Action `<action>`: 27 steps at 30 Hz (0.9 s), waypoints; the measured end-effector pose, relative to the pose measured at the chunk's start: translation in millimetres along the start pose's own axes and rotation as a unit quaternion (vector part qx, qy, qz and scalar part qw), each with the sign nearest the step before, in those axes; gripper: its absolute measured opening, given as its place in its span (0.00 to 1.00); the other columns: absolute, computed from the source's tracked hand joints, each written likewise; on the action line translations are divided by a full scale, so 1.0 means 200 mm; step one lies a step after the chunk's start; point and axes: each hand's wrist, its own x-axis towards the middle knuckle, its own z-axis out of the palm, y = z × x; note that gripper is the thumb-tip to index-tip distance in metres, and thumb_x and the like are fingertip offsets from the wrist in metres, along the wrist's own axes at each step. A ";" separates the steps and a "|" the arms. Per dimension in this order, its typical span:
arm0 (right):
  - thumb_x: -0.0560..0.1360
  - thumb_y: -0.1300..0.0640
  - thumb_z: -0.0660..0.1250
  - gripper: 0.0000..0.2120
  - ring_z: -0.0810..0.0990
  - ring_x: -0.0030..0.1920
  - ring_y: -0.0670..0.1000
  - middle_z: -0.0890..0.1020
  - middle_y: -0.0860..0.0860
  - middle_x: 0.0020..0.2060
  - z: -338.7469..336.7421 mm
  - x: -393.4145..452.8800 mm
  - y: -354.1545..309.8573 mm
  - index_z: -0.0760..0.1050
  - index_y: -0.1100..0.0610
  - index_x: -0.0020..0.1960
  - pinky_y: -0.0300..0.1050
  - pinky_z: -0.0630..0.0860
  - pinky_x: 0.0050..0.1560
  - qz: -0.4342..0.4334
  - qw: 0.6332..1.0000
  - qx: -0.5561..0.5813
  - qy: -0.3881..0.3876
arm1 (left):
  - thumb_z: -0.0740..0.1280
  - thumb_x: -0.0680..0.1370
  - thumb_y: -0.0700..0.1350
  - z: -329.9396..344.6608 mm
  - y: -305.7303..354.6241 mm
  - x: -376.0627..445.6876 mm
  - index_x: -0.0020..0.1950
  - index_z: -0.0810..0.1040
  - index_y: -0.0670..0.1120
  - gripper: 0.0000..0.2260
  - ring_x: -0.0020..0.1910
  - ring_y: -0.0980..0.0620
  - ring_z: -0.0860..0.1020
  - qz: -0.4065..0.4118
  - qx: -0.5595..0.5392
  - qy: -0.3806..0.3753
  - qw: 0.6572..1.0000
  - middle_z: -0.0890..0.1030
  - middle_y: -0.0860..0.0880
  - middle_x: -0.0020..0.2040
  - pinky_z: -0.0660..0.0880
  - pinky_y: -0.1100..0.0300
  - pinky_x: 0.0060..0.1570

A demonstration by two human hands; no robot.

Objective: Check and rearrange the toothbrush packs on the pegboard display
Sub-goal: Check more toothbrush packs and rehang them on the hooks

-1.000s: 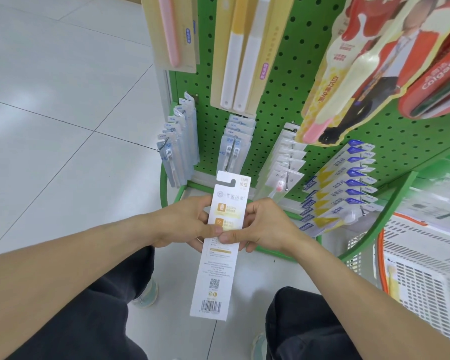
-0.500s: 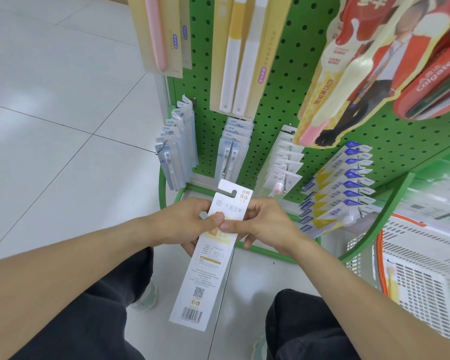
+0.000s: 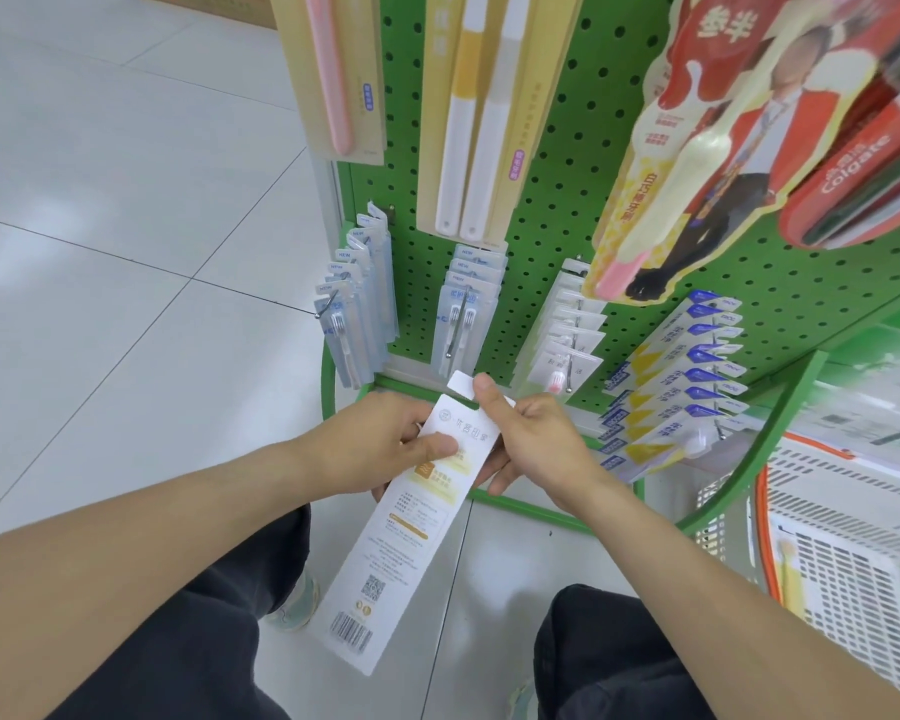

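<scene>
A long white toothbrush pack with a barcode at its lower end is held back side up in front of the green pegboard. My left hand grips its upper part, thumb on the face. My right hand pinches the hang tab at the top, thumb over the tab. On the bottom row of hooks hang blue-white packs, a second stack, white packs and blue-yellow packs.
Taller beige packs and red Colgate packs hang higher up, close to my head. A green rail rims the display base. A white perforated basket stands at the right. Tiled floor lies to the left.
The pack has tilted, its lower end swinging left. My right thumb has slid up from the pack's middle onto the hang tab. The view has moved closer to the pegboard.
</scene>
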 end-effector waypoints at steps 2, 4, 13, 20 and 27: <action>0.81 0.42 0.62 0.23 0.86 0.33 0.58 0.86 0.58 0.35 0.01 0.00 -0.01 0.82 0.62 0.49 0.46 0.81 0.28 -0.015 1.000 0.003 0.017 | 0.65 0.81 0.55 0.02 0.01 0.00 0.54 0.78 0.49 0.10 0.37 0.53 0.82 0.008 0.109 0.062 0.992 0.83 0.52 0.40 0.79 0.56 0.35; 0.81 0.44 0.64 0.17 0.86 0.34 0.59 0.86 0.58 0.34 0.01 -0.01 -0.01 0.79 0.58 0.54 0.49 0.82 0.29 -0.030 0.999 -0.001 0.035 | 0.61 0.82 0.59 0.06 0.01 0.01 0.64 0.73 0.48 0.18 0.46 0.50 0.81 0.000 0.220 0.113 0.969 0.82 0.51 0.48 0.76 0.55 0.42; 0.83 0.47 0.60 0.13 0.77 0.20 0.43 0.86 0.54 0.34 0.05 -0.11 -0.03 0.74 0.53 0.44 0.36 0.70 0.21 -0.085 0.984 -0.135 0.075 | 0.56 0.84 0.57 0.26 0.02 -0.02 0.80 0.35 0.39 0.39 0.62 0.40 0.77 -0.006 0.318 0.064 0.946 0.51 0.39 0.81 0.73 0.52 0.53; 0.79 0.36 0.60 0.20 0.86 0.41 0.47 0.85 0.47 0.43 0.01 -0.19 -0.01 0.77 0.51 0.55 0.49 0.82 0.41 -0.165 0.979 -0.102 0.056 | 0.61 0.83 0.38 0.17 0.12 -0.05 0.66 0.72 0.49 0.13 0.43 0.60 0.79 0.026 0.178 0.117 0.977 0.79 0.53 0.40 0.66 0.66 0.32; 0.77 0.54 0.72 0.19 0.82 0.49 0.47 0.76 0.48 0.57 -0.01 -0.23 -0.07 0.69 0.48 0.65 0.55 0.83 0.38 -0.263 0.956 0.002 0.132 | 0.71 0.75 0.50 -0.02 0.18 -0.16 0.50 0.86 0.47 0.10 0.40 0.61 0.82 0.080 -0.129 0.078 0.985 0.86 0.56 0.41 0.77 0.67 0.42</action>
